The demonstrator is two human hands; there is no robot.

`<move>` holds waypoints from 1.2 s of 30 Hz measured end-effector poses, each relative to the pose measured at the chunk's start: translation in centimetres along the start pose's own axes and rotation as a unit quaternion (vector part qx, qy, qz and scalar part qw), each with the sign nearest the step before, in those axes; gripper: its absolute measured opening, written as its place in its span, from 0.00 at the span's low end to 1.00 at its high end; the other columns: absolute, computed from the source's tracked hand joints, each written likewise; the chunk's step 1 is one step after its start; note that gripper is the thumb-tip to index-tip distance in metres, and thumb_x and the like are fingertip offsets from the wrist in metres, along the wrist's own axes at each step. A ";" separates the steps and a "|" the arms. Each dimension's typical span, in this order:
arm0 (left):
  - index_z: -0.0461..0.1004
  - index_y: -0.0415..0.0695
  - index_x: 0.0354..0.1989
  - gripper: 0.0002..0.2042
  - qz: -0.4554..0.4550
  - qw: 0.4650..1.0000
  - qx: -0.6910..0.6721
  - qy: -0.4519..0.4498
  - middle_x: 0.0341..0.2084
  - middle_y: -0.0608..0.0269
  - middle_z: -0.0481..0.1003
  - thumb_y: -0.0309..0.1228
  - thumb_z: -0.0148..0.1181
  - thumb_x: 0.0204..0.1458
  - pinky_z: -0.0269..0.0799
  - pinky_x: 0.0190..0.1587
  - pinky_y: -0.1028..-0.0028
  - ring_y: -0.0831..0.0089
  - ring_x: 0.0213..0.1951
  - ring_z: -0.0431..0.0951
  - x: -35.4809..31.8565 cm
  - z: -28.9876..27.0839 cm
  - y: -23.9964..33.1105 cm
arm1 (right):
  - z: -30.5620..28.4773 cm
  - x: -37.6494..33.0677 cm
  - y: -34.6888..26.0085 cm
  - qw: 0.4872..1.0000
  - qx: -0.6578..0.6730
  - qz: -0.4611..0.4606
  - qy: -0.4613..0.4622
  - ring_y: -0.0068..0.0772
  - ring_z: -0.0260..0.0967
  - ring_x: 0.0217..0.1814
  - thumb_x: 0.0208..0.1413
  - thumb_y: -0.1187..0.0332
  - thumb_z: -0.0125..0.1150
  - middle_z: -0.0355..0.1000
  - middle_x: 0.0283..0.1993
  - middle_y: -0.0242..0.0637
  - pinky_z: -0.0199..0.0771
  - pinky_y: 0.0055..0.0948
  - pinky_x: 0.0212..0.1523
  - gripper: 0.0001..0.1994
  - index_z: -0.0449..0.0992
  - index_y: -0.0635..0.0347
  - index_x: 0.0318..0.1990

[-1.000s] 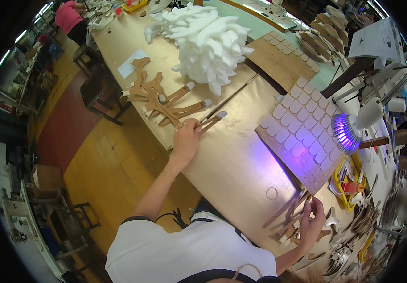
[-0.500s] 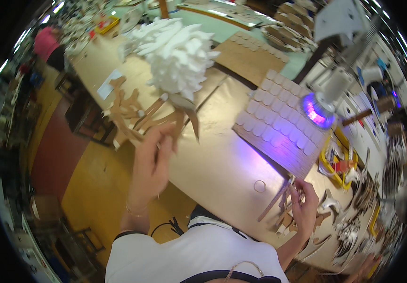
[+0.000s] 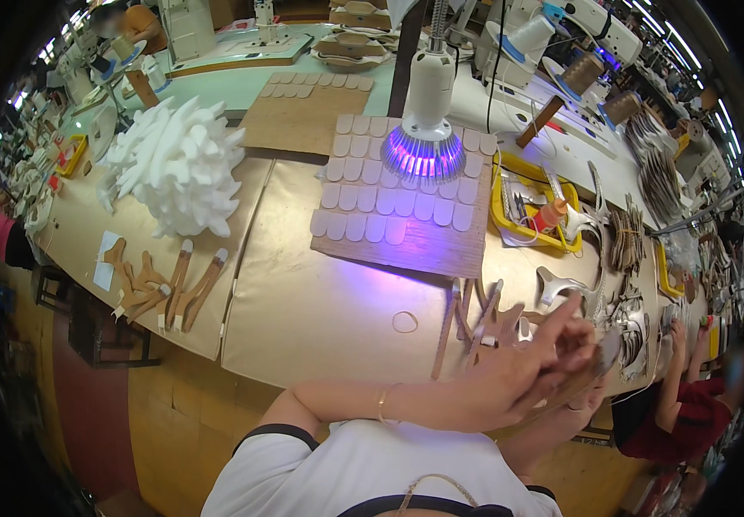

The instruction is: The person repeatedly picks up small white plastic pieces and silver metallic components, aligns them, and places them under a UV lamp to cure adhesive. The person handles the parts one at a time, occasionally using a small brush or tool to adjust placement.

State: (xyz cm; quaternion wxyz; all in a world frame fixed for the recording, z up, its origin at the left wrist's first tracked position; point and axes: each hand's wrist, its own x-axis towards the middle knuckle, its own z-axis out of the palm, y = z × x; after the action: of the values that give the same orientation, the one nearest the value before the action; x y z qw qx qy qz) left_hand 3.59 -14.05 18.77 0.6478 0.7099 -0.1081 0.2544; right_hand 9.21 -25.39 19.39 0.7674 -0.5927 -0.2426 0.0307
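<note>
My left hand (image 3: 554,346) reaches across to the right, its bent fingers blurred over a brown strap-like piece (image 3: 580,376) with a pale rounded end. Just below it, my right hand (image 3: 577,415) is closed around that piece, its fingers partly hidden. Whether the left fingers grip anything cannot be made out. Beside the hands lie brown strap pieces (image 3: 448,332) and silvery shaped pieces (image 3: 554,286). More brown pieces with white tips (image 3: 204,289) rest on the table's left part.
A board of pale rounded tabs (image 3: 346,226) lies under a purple-lit lamp (image 3: 424,151). White spiky foam-like pieces (image 3: 174,168) are heaped on the left. A yellow tray (image 3: 522,233) holds tools and a bottle. A rubber band (image 3: 405,322) lies nearby. Another person (image 3: 691,405) works at right.
The view has turned to the right. My left hand has swung from the brown pieces on the left over to my right hand, which has left the strap pile and holds a piece.
</note>
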 end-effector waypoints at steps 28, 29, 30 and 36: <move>0.74 0.41 0.46 0.10 0.044 0.759 0.650 0.011 0.49 0.55 0.76 0.28 0.57 0.57 0.75 0.51 0.64 0.58 0.50 0.78 -6.7 -18.5 -21.2 | -5.3 2.0 -1.9 0.997 -0.064 0.039 0.017 0.18 0.60 0.15 0.58 0.59 0.65 0.70 0.26 0.41 0.53 0.12 0.12 0.21 0.66 0.71 0.43; 0.74 0.41 0.45 0.09 0.042 0.772 0.634 0.024 0.48 0.56 0.76 0.27 0.56 0.57 0.76 0.50 0.64 0.58 0.48 0.79 -6.6 -18.4 -21.1 | -4.4 2.1 -1.4 0.997 -0.060 0.053 -0.007 0.18 0.60 0.15 0.57 0.59 0.65 0.71 0.26 0.42 0.54 0.13 0.12 0.21 0.66 0.71 0.42; 0.73 0.41 0.44 0.08 0.032 0.783 0.620 0.034 0.47 0.56 0.77 0.26 0.55 0.57 0.77 0.48 0.65 0.58 0.47 0.80 -6.5 -18.3 -20.9 | -3.9 2.2 -1.1 0.995 -0.062 0.077 -0.030 0.18 0.61 0.15 0.57 0.60 0.65 0.72 0.27 0.44 0.55 0.13 0.12 0.21 0.67 0.71 0.41; 0.69 0.38 0.44 0.06 -0.227 0.907 0.178 0.306 0.33 0.57 0.74 0.24 0.51 0.61 0.77 0.38 0.69 0.63 0.37 0.82 -5.2 -18.6 -19.3 | -5.4 3.1 -1.6 0.999 0.027 0.022 -0.020 0.20 0.63 0.15 0.60 0.63 0.62 0.69 0.26 0.43 0.57 0.15 0.08 0.20 0.64 0.72 0.45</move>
State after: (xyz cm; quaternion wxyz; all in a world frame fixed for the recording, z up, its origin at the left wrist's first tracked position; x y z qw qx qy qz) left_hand 4.36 5.81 0.03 0.5520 0.7062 0.3065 0.3203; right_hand 13.72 -29.70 20.96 0.7770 -0.5764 -0.2440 0.0662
